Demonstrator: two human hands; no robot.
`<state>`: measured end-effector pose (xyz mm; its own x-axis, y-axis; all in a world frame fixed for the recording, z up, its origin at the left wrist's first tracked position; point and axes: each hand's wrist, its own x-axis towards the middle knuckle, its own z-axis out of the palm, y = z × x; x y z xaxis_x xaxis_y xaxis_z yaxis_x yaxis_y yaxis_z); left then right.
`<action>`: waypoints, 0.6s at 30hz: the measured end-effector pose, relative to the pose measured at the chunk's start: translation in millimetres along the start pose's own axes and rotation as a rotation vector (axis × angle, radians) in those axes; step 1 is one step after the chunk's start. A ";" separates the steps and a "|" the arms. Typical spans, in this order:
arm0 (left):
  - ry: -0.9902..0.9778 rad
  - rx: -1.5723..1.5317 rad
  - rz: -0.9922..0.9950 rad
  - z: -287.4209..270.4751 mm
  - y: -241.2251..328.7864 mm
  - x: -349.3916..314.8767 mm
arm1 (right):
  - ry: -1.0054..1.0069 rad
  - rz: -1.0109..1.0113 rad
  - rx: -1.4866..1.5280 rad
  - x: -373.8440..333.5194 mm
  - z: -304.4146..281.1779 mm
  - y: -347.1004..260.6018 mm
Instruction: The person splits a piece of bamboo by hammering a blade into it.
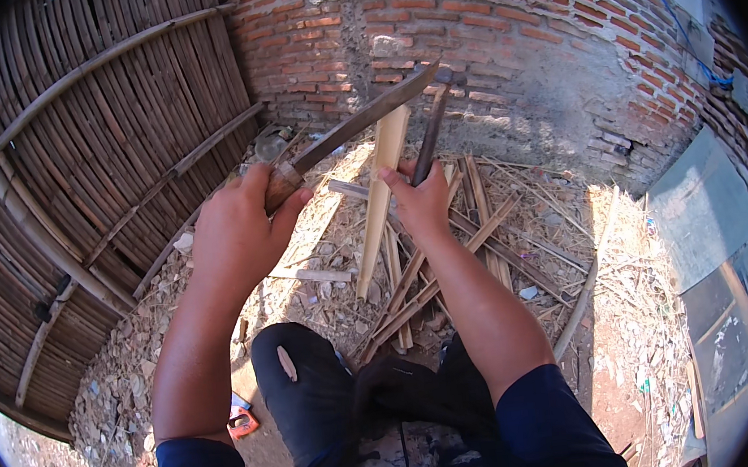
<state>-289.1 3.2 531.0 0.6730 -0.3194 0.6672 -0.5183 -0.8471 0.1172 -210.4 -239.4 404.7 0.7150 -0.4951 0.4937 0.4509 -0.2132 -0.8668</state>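
Note:
My left hand (242, 224) is closed around the wooden handle of a machete (364, 125). Its long dark blade slants up and to the right, crossing in front of the top of a pale split bamboo piece (380, 210). My right hand (420, 197) grips a hammer (432, 131) by its dark handle, head upward. The thumb side of that hand also presses on the bamboo piece, which stands tilted between my hands, its lower end near the ground in front of my knees.
Several wooden strips (482, 232) lie crossed on the rubble and straw ahead. Beside my left leg is an orange-handled saw (241, 419). A bamboo-slat wall (102, 124) rises at left, a brick wall (500, 50) ahead. Grey sheets (705, 206) lean at right.

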 end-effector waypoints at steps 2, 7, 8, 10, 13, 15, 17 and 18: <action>0.028 -0.010 0.004 1.7 1.0 -1.5 | -0.001 0.004 0.002 -1.1 -0.3 -3.2; 0.002 0.016 0.010 -2.8 1.7 -3.5 | -0.025 0.047 -0.121 -0.8 -26.3 4.2; 0.002 0.018 0.012 -4.5 1.1 -3.8 | -0.039 0.050 -0.130 2.1 -38.5 5.8; 0.000 0.020 0.013 -4.1 -1.7 -5.0 | -0.080 0.029 -0.115 4.5 -63.0 0.2; -0.016 -0.001 -0.007 -6.6 -0.8 -5.1 | -0.134 -0.022 -0.155 2.1 -98.7 -31.3; -0.020 0.007 -0.035 -5.5 -0.3 -5.8 | -0.166 -0.040 -0.160 -1.9 -110.7 -52.5; -0.013 -0.011 -0.052 -4.1 2.2 -7.4 | -0.200 -0.054 -0.116 -6.4 -118.8 -73.6; -0.004 -0.025 -0.057 -3.8 4.1 -8.1 | -0.203 -0.031 -0.093 -10.9 -118.1 -85.0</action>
<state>-298.7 4.0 528.9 0.7036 -0.2727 0.6562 -0.4919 -0.8533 0.1729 -319.6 -315.3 464.6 0.7985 -0.3093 0.5164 0.4302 -0.3068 -0.8490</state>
